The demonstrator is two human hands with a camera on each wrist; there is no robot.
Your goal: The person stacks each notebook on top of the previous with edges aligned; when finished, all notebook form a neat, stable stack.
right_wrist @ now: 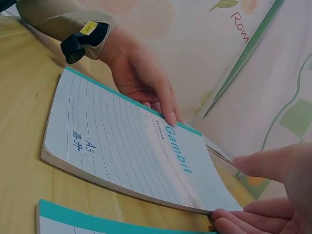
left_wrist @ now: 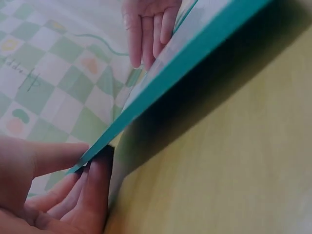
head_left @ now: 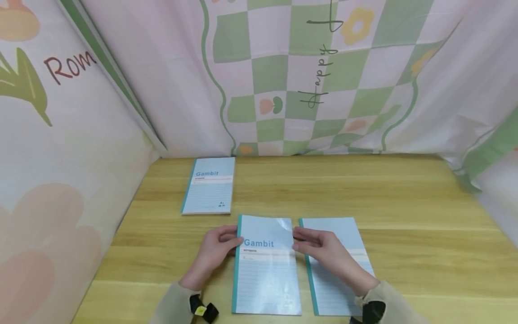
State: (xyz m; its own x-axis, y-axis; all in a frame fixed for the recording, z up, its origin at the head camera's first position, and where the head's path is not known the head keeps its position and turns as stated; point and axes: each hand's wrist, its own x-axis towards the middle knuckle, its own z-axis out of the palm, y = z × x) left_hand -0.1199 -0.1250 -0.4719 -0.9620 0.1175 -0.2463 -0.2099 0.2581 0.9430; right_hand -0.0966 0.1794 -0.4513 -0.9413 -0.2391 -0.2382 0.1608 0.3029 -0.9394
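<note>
A light-blue Gambit notebook (head_left: 267,281) with a teal spine is in front of me, its cover facing up. My left hand (head_left: 216,247) pinches its spine edge, thumb over the cover and fingers beneath. In the left wrist view the teal spine (left_wrist: 178,73) is raised, with a dark shadow below it on the wood. At the opposite edge is my right hand (head_left: 325,252). Its fingertips touch the notebook's edge near the upper corner, while the thumb (right_wrist: 261,165) stands apart from the cover in the right wrist view.
A second notebook (head_left: 333,288) lies to the right, partly under my right hand and forearm. Farther back on the left, another Gambit notebook (head_left: 210,193) lies on the wooden table (head_left: 425,252). Printed curtains (head_left: 271,72) border the table's back and sides.
</note>
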